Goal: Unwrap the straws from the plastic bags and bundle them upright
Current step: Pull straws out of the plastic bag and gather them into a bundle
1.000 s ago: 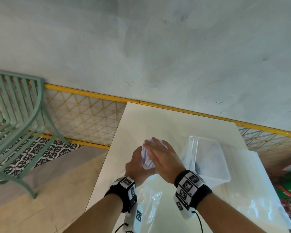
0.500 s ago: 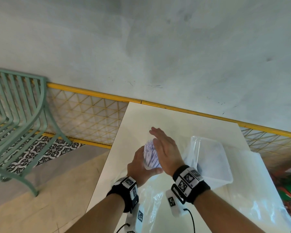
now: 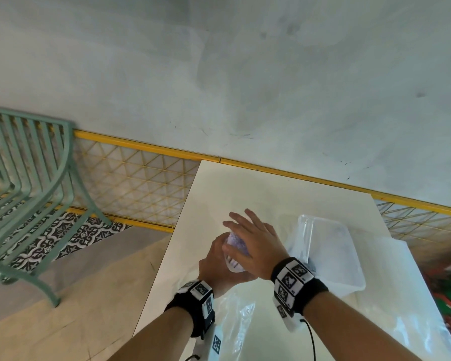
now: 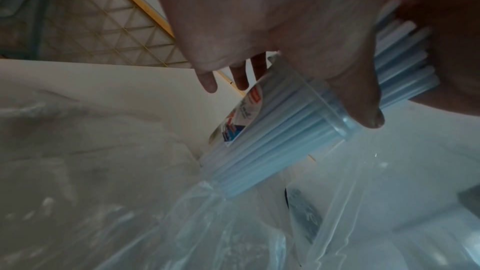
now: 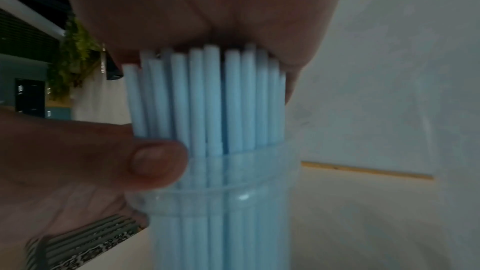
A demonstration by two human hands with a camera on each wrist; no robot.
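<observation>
A bundle of pale blue straws stands upright in a clear plastic cup with a label, on the white table. My left hand grips the cup and straws near the rim, thumb against the straws. My right hand lies flat on the straw tops, palm down and fingers straight. In the head view only a little of the straws shows between the hands. Empty clear plastic bags lie crumpled on the table in front of the cup.
A clear plastic container stands right of the hands, more plastic sheet draped beside it. The table's left edge runs close to my left wrist. A green metal chair stands on the floor at far left. A grey wall rises behind.
My right hand has gone from cupped over the straw tops to flat with the fingers stretched forward. The left hand has kept its hold on the cup.
</observation>
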